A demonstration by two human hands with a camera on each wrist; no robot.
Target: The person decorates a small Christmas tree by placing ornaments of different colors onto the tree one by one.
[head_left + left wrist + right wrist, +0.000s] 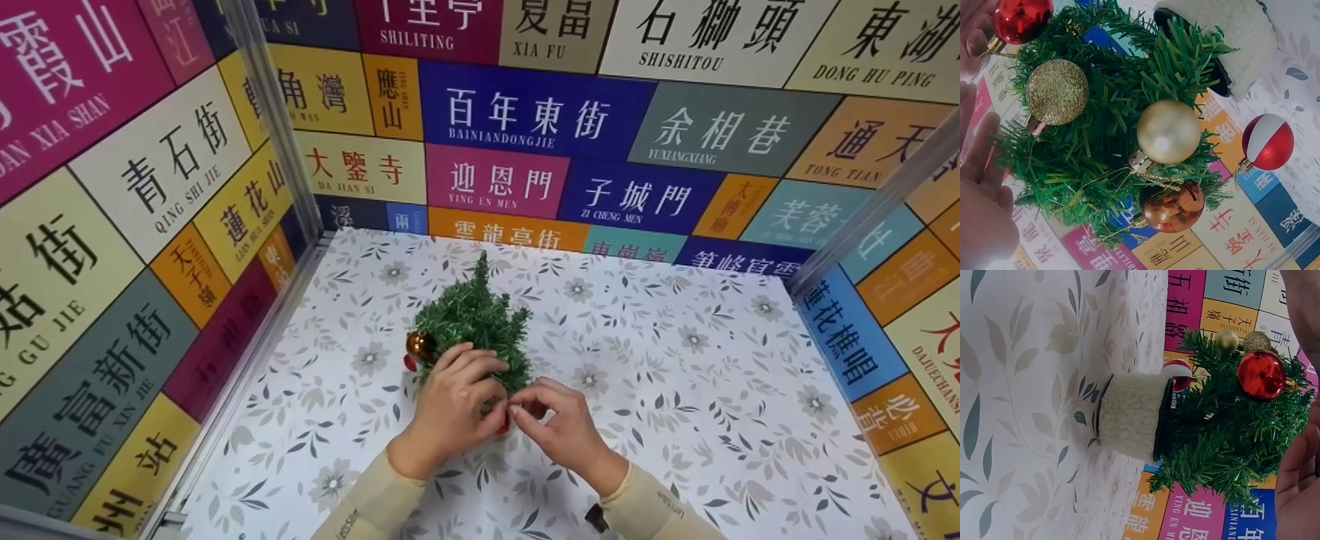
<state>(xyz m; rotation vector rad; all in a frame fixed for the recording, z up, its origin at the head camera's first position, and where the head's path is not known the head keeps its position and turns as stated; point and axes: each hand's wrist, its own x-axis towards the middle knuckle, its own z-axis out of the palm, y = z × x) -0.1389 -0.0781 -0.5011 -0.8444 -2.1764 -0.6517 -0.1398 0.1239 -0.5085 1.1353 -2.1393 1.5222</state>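
A small artificial Christmas tree (472, 315) stands in front of the person. At its near side, thumb and forefinger of the left hand (457, 401) pinch at the hanging string of a red Christmas ball (1261, 375), the other fingers spread over the branches. The right hand (562, 427) pinches the same string from the right, its fingertips close to the left ones. In the left wrist view a glittery gold ball (1057, 91), a matte gold ball (1168, 132), a copper ball (1174, 205) and a red-and-white ball (1267, 142) hang on the tree. The string's exact hold is partly hidden.
The tree's base is wrapped in cream fleece (1133, 415) with dark edges. A white tablecloth (675, 420) with grey leaves and flowers lies beneath. Panels with coloured place-name signs (532, 112) enclose the back and both sides. Something small and black (596, 517) shows by the right sleeve.
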